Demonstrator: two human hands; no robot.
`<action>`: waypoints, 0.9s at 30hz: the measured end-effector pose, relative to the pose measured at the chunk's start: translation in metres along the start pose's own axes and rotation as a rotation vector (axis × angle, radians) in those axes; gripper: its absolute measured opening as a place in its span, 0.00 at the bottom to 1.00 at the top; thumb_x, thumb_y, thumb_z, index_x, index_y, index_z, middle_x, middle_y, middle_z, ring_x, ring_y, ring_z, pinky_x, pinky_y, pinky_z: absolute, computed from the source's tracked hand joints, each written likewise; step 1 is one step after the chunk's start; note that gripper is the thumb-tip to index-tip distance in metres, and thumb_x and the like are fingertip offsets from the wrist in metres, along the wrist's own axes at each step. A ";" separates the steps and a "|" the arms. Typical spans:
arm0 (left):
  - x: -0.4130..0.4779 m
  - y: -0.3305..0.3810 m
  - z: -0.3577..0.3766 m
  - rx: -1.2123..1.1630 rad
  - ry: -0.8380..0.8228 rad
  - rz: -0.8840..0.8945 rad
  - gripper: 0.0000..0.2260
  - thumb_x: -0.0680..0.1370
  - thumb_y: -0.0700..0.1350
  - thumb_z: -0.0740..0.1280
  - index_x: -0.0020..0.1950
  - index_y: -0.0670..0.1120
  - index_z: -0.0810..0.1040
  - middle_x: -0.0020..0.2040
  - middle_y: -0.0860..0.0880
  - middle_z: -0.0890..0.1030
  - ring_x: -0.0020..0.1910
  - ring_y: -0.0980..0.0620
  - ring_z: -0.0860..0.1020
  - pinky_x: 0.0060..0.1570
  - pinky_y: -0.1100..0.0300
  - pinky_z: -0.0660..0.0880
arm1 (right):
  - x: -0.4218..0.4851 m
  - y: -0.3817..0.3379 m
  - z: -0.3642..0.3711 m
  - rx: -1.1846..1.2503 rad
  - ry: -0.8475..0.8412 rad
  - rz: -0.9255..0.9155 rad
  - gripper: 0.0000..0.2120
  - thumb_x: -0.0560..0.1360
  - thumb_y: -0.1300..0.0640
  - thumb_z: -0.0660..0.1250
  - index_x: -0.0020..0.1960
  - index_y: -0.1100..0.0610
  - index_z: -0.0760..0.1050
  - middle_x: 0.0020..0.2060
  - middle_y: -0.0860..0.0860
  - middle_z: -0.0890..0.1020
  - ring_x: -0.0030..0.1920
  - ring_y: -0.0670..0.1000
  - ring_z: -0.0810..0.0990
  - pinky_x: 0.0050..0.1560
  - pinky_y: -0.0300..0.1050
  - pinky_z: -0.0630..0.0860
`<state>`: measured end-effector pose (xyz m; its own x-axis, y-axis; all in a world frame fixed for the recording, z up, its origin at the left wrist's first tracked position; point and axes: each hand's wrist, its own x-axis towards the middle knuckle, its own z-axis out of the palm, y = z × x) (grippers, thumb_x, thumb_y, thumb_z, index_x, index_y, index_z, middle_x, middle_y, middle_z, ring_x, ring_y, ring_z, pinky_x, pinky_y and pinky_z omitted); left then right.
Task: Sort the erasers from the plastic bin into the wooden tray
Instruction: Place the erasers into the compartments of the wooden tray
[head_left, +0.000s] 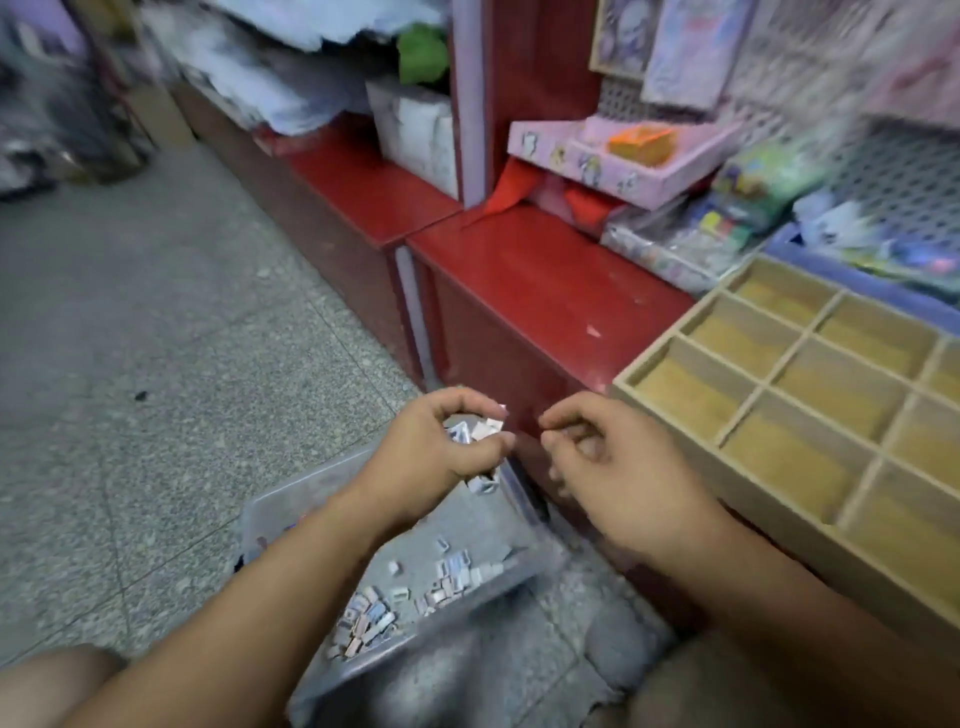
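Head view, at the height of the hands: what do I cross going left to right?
In order: speckled floor → left hand, gripping a bunch of erasers → right hand → wooden tray. The plastic bin lies under the left hand, so I leave it out.

The plastic bin (306, 488) sits on the floor (156, 338) in front of me, between my forearms. Loose erasers (374, 618) lie in its near end, towards the right wall. My left hand (441, 447) is above the bin's far end with a handful of erasers (475, 431) in it. My right hand (618, 467) is just beside it on the right, apart from it and past the bin's right edge. Behind the bin stands a low cabinet (535, 270). The wooden tray (769, 387) lies to my right, in front of the cabinet's right end; what it rests on I cannot tell. Behind the tray lie plastic packets (691, 244), and behind those a flat box (597, 161).
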<state>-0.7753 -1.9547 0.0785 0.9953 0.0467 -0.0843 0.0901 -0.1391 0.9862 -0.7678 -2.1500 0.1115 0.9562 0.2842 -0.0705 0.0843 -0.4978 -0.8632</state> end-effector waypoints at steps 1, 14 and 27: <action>0.001 0.020 0.015 0.003 -0.033 0.040 0.07 0.72 0.37 0.78 0.46 0.46 0.84 0.44 0.50 0.82 0.34 0.58 0.78 0.36 0.64 0.75 | -0.010 -0.002 -0.020 0.082 0.046 0.012 0.05 0.79 0.56 0.68 0.48 0.45 0.79 0.39 0.47 0.83 0.38 0.47 0.84 0.42 0.48 0.82; 0.039 0.112 0.221 0.023 -0.443 0.135 0.10 0.72 0.39 0.79 0.50 0.45 0.83 0.45 0.52 0.82 0.40 0.59 0.78 0.45 0.64 0.75 | -0.049 0.043 -0.211 0.605 0.258 0.377 0.07 0.78 0.57 0.71 0.53 0.60 0.79 0.39 0.58 0.84 0.38 0.53 0.83 0.42 0.48 0.84; 0.081 0.085 0.277 -0.223 -0.569 0.088 0.13 0.73 0.27 0.73 0.56 0.37 0.81 0.46 0.43 0.84 0.41 0.54 0.81 0.44 0.62 0.79 | -0.032 0.096 -0.223 0.716 0.437 0.383 0.10 0.77 0.63 0.72 0.57 0.60 0.78 0.35 0.57 0.83 0.32 0.50 0.80 0.34 0.40 0.80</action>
<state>-0.6778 -2.2364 0.1157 0.8667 -0.4988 -0.0033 0.0582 0.0946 0.9938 -0.7281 -2.3898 0.1423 0.9163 -0.2023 -0.3456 -0.3140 0.1727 -0.9336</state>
